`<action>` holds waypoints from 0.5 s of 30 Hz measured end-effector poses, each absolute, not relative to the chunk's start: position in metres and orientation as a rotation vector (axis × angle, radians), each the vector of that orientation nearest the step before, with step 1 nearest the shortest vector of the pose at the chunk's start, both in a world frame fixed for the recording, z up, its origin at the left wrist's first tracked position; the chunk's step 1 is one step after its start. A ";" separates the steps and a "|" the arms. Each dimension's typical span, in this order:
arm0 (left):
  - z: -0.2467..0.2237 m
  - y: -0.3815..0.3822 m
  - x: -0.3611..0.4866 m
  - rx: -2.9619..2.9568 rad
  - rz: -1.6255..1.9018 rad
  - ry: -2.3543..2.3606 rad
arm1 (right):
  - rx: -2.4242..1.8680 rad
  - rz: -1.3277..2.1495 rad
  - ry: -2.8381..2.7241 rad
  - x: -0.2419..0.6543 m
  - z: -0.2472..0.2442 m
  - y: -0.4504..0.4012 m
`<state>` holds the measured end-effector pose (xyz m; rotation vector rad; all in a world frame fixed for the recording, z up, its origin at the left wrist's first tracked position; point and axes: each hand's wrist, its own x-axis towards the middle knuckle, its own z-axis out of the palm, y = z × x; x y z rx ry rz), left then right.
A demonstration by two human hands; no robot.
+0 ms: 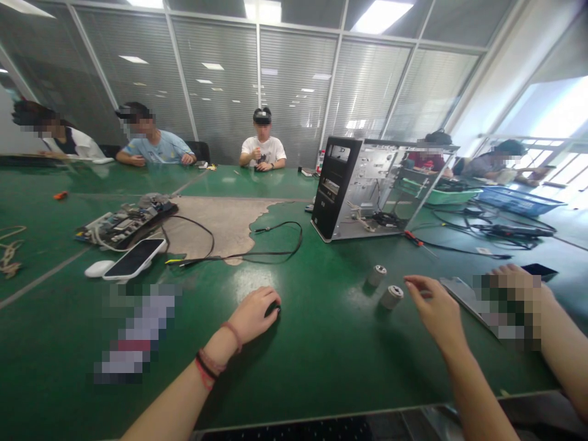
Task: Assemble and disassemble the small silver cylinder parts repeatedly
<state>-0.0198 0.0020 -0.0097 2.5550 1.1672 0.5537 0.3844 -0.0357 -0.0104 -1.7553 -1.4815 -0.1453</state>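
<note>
My left hand rests on the green table with its fingers curled round a small black object, mostly hidden by the fingers. My right hand hovers to the right of two short silver cylinders. The nearer cylinder stands just left of its fingertips, apart from them. Slightly farther back stands the second cylinder. Thumb and forefinger of the right hand are parted, and nothing shows between them.
Beyond the cylinders stands an opened computer case. A circuit board assembly, a white phone-like device and black cables lie to the left. Another person's hand is over a flat panel at right. A screwdriver lies beside the case.
</note>
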 end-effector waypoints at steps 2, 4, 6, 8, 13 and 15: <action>-0.010 0.003 -0.020 2.552 0.568 1.171 | -1.755 -0.118 -1.524 0.388 -0.018 -0.038; -0.010 0.003 -0.020 2.549 0.574 1.172 | -1.740 -0.116 -1.556 0.387 -0.024 -0.037; -0.011 0.004 -0.020 2.549 0.568 1.168 | -1.739 -0.132 -1.575 0.384 -0.028 -0.035; -0.011 0.004 -0.020 2.548 0.562 1.170 | -1.753 -0.145 -1.586 0.384 -0.031 -0.033; -0.012 0.005 -0.019 2.536 0.578 1.171 | -1.740 -0.085 -1.559 0.387 -0.035 -0.034; -0.013 0.005 -0.019 2.536 0.583 1.166 | -1.728 -0.037 -1.535 0.387 -0.035 -0.036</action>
